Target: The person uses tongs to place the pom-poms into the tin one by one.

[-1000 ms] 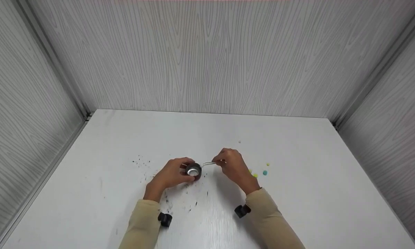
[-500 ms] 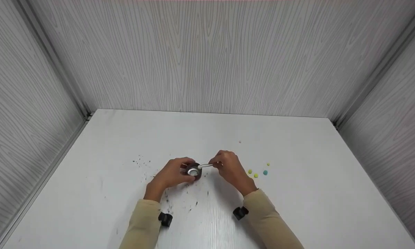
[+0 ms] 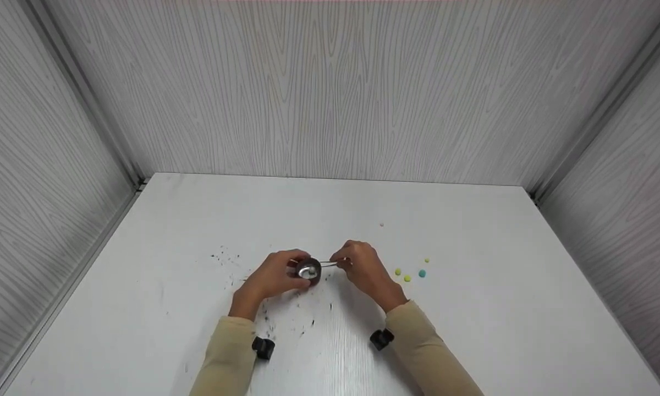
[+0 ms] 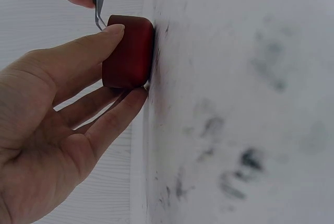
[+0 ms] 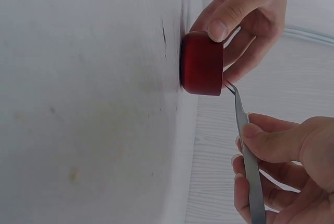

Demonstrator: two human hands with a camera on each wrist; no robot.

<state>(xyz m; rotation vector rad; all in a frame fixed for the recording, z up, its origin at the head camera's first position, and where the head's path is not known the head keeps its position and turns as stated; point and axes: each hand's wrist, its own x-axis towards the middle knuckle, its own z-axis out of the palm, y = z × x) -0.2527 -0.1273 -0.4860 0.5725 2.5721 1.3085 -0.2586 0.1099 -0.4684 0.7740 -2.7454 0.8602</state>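
A small red metal cup with a shiny silvery inside stands upright on the white table. My left hand grips it from the left, thumb on the near side and fingers round the far side. In my right hand is a pair of bent-tip tweezers, pinched between thumb and fingers. Their thin tips reach the cup's open rim from the right; in the head view they look slightly apart. Something small and pale shows inside the cup in the head view, too small to make out.
To the right of my right hand lie yellow beads and a blue bead. A tiny pinkish bead is farther back. Dark smudges mark the white table around my left hand. Wood-grain panels enclose the back and sides.
My right hand has moved left and slightly nearer, bringing the tweezers from the cup's right edge to over its opening. Yellow beads behind the hand have come into view. The left hand stays still.
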